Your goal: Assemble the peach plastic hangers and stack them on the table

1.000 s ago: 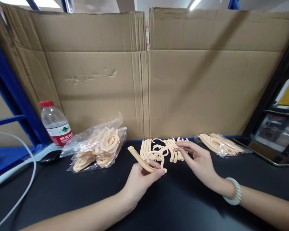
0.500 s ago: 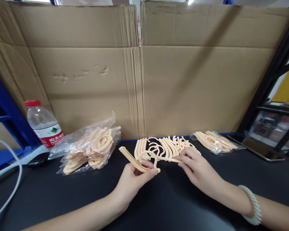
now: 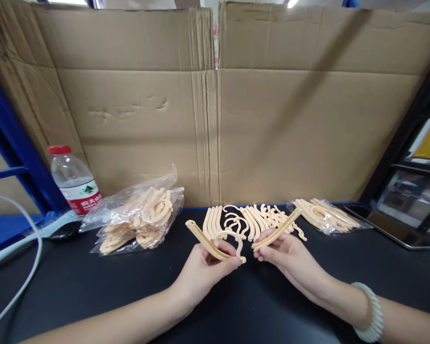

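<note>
A bar [image 3: 281, 230] has been swung up, pinched by the right hand [image 3: 290, 253]. Another bar [image 3: 202, 238] and a hook [image 3: 240, 246] are pinched by the left hand [image 3: 204, 270]. Now both bars are held, near but apart.

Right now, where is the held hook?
In the head view, near the centre, the hook is in the left hand with a curved strip, left of the right hand.
</note>
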Demonstrator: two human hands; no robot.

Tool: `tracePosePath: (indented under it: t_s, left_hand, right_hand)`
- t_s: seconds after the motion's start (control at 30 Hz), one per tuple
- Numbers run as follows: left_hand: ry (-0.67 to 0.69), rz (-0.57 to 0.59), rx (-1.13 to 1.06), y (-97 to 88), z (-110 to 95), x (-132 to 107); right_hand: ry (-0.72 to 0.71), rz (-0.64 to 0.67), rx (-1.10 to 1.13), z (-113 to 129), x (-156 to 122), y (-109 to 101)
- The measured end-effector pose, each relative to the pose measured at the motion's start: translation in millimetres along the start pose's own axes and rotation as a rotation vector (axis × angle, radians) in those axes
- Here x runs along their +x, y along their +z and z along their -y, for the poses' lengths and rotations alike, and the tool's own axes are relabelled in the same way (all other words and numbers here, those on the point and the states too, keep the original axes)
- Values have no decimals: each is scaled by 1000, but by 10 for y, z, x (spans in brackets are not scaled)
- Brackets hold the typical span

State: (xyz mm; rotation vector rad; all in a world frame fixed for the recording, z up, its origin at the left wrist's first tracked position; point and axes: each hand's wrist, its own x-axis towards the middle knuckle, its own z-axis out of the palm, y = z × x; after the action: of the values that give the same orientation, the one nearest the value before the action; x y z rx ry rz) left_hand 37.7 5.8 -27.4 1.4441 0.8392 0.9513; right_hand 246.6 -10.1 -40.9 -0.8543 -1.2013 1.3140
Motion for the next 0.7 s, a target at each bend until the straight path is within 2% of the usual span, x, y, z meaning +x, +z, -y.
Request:
tracePosePath:
  t_s: [0.13,0.23,0.43,0.7]
  left_hand:
    - [2,25,-17,-9,6,6]
    - [20,65,-11,-17,7,6]
    - [54,179,15,-4,-18,4]
    - [-9,126,-84,18,-76,22]
  right_hand:
    - [1,195,-22,-52,59,61]
    - [8,261,-45,-40,83,41]
    - [58,330,-97,8,10,57]
    - [-3,277,-62,-33,-5,81]
